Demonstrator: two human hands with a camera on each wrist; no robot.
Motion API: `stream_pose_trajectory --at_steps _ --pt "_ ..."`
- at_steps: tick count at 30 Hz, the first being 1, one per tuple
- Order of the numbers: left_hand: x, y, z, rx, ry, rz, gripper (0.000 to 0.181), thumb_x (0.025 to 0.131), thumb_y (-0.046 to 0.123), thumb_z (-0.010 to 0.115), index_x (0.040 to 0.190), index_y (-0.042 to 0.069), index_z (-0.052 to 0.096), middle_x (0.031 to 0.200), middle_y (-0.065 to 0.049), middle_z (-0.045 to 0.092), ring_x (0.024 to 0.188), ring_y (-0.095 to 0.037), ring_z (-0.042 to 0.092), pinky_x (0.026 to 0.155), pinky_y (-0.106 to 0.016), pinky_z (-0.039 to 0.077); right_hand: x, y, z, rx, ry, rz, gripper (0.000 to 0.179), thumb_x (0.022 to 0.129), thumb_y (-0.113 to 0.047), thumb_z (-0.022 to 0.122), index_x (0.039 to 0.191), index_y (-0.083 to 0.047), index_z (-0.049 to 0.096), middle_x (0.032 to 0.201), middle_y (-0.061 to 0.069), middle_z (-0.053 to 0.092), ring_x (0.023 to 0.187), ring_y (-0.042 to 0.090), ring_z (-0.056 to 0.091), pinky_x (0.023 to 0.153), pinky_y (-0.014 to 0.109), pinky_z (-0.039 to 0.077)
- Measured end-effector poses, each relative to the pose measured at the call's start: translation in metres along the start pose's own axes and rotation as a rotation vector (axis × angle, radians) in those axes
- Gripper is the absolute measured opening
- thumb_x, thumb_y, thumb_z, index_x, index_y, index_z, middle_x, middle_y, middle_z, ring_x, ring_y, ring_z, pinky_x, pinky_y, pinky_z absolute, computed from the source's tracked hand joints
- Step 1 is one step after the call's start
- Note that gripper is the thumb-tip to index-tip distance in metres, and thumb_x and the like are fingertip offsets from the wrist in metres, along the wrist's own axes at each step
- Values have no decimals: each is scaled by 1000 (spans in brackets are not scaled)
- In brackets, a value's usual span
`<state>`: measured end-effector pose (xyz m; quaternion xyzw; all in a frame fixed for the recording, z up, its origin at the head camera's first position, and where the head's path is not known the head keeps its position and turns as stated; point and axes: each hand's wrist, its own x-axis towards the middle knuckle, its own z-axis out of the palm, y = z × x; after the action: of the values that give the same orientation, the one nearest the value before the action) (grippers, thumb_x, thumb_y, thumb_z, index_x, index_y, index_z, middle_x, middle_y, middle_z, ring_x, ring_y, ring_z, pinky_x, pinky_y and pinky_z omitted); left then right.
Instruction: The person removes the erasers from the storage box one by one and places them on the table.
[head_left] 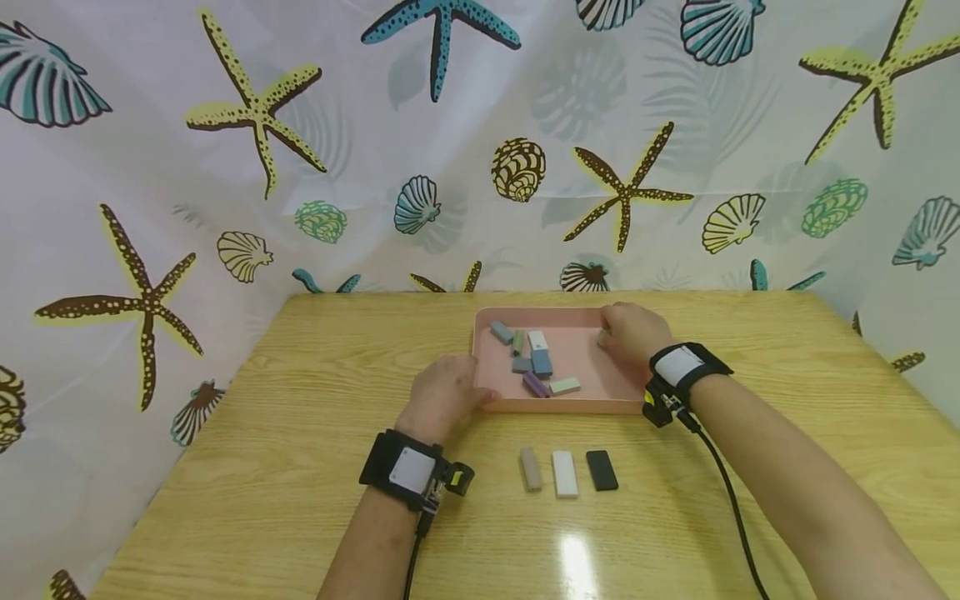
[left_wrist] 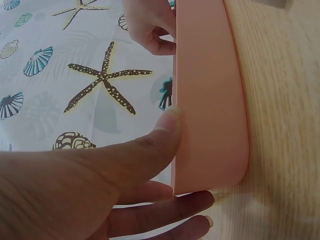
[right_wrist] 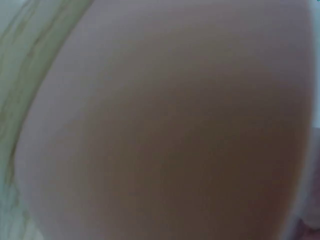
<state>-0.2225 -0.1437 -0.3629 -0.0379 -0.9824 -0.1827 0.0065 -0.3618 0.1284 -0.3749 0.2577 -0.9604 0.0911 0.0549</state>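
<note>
Both hands are at the pink tray point(head_left: 562, 407) on the wooden surface point(head_left: 337, 375). The left hand point(head_left: 444, 392) is half closed round the near left corner, thumb on the front wall. That wall looks thin and stiff, so the tray is probably light; hold both ends and keep it flat, or the little blocks point(head_left: 536, 384) inside may slide. In front lie a tan block point(head_left: 531, 469), a white block point(head_left: 565, 474) and a black block point(head_left: 602, 470), likely hard and easy to pinch. The right hand point(head_left: 633, 335) bends its fingers over the right end; I cannot tell what they hold.
</note>
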Motion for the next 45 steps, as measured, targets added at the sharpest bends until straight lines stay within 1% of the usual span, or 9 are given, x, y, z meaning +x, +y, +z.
stream_pose_trajectory --at_steps 8,14,20,24,30,35,39,42,45 --pt "0 1 2 2 -9 -7 39 79 36 70 99 4 60 64 -3 52 53 -12 47 46 -24 33 -4 -1 -1 42 5 -7 13 80 -11 63 88 -4 57 82 9 55 72 22 49 63 40 44" --pt "-1 1 1 11 -10 -10 38 78 37 70 95 5 60 64 -2 51 54 -13 46 47 -24 33 -11 -8 -11 77 6 -87 15 80 -12 63 90 -5 56 88 10 57 73 22 49 63 38 43" --pt "-2 1 0 0 -3 -15 34 78 37 70 89 7 59 66 -2 52 56 -14 47 47 -25 33 -23 -15 -20 77 22 -168 20 77 -15 70 90 -7 56 91 9 58 78 20 51 68 38 46" --pt "-2 1 0 -3 -8 -16 34 79 36 70 91 6 59 66 -3 52 56 -14 47 47 -25 34 -33 -19 -27 89 47 -233 23 75 -16 74 88 -9 56 91 7 57 77 19 51 68 38 46" --pt "-1 2 1 -6 -14 -19 32 78 36 70 85 7 58 63 -2 50 54 -13 46 46 -25 32 -53 -28 -38 134 60 -312 23 74 -12 74 87 -14 55 94 2 53 77 15 48 67 33 45" --pt "0 1 0 3 -9 -17 32 78 37 70 80 9 56 63 -2 49 54 -13 45 46 -24 32 -70 -33 -43 134 78 -397 23 75 -12 73 88 -16 55 91 -3 47 64 11 45 57 26 42" --pt "1 1 -1 2 -6 -16 31 78 37 71 80 9 56 63 -2 50 54 -13 46 46 -24 33 -82 -38 -46 125 73 -421 25 74 -12 74 89 -18 54 85 -7 48 57 9 41 51 24 37" --pt "1 1 0 -1 -11 -14 31 78 36 71 81 9 57 63 -2 50 55 -13 46 47 -24 33 -92 -40 -46 145 53 -431 27 74 -11 74 90 -20 54 85 -8 48 61 9 43 53 24 39" --pt "1 1 0 3 -14 -13 31 78 37 71 81 9 56 63 -2 51 54 -13 47 47 -24 33 -101 -43 -45 193 39 -482 27 76 -11 73 91 -21 54 89 -8 50 64 8 46 54 23 41"
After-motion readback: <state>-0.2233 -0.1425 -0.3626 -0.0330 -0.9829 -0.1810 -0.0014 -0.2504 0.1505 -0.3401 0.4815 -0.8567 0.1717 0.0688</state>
